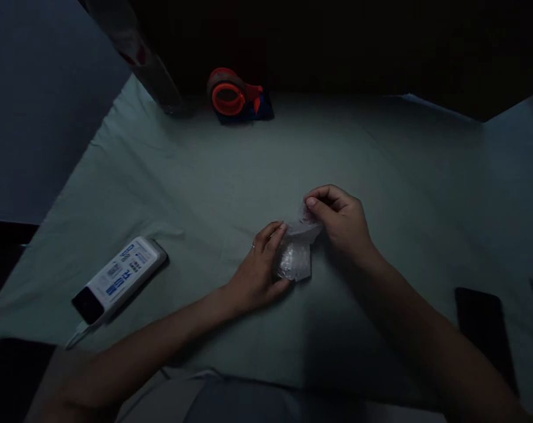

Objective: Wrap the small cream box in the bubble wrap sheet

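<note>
A small package in clear, crinkled plastic wrapping [294, 261] lies on the pale green cloth in the middle of the head view. My left hand [263, 264] grips its left side, fingers on the upper edge and thumb along the lower one; a ring shows on one finger. Between the thumb and forefinger of my right hand [340, 220] is pinched a raised flap of the same clear plastic, at the package's upper right. What is inside the wrapping cannot be made out in the dim light.
An orange and blue tape dispenser [229, 100] stands at the back, near a clear plastic-wrapped roll [154, 76] leaning at the left. A white power bank [121, 279] with a cable lies at the left. At the right rests a black phone [486, 329]. A dark panel [337, 47] closes off the back.
</note>
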